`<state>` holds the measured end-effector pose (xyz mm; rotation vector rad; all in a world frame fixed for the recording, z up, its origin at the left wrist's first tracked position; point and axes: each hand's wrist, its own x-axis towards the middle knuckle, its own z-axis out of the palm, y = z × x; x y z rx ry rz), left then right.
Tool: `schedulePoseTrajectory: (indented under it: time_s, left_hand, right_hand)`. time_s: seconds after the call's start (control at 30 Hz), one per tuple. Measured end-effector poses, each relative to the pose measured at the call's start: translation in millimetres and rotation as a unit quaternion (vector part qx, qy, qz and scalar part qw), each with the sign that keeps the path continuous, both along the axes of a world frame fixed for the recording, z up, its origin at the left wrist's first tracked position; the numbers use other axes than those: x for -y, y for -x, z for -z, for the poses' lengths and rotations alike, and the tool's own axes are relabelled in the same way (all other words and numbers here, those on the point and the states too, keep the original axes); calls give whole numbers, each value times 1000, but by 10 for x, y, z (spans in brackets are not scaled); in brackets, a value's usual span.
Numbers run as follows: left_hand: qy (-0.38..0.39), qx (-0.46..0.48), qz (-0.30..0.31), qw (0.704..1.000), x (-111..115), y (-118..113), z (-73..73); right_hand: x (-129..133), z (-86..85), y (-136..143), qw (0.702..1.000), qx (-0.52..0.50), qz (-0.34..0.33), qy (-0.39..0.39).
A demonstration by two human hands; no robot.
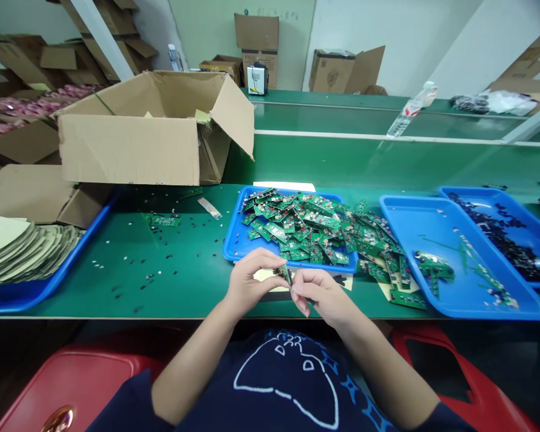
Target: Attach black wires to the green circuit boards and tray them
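Note:
Small green circuit boards (317, 219) are heaped in a blue tray (228, 243) in the middle of the table, and more spill over its right side. In front of that tray, my left hand (252, 279) pinches one small green circuit board (284, 273) between thumb and fingers. My right hand (317, 292) touches the lower right end of this board, its thumb and fingers pressed together; whether it holds a small part there is too small to tell. Beneath the hands lies a pale paper sheet (348, 281) with dark pieces on it.
A blue tray (387, 207) with a few boards and another tray of black parts (499, 231) are at the right. An open cardboard box (130, 150) stands back left, beside stacked pale sheets (9, 252). Small loose parts dot the green table (184, 288). A bottle (407, 114) leans behind.

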<state>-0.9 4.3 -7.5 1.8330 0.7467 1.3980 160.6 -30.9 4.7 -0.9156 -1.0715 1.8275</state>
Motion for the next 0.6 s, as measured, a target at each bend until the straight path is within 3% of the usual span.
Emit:
schedulePoseTrajectory:
  time_s: [0.1, 0.2, 0.3, 0.4, 0.5, 0.6]
  left_hand:
    - [11, 15, 53, 998, -6, 21, 0]
    - [49, 40, 103, 993, -2, 39, -11]
    - [84, 59, 132, 986, 6, 49, -14]
    - [113, 84, 132, 981, 18, 44, 1]
    - [132, 97, 107, 981, 47, 22, 18]
    - [128, 85, 32, 988, 102, -26, 18]
  right_hand:
    - [-44, 32, -7, 998, -25, -51, 41]
    - [-60, 30, -7, 997, -10, -63, 31]
    - [-48, 0, -8, 998, 26, -54, -9]
    - [-24, -43, -30, 990, 113, -1, -89]
    - [-8, -73, -74, 943, 245, 90, -208]
    - [1, -70, -96, 859, 342, 205, -322]
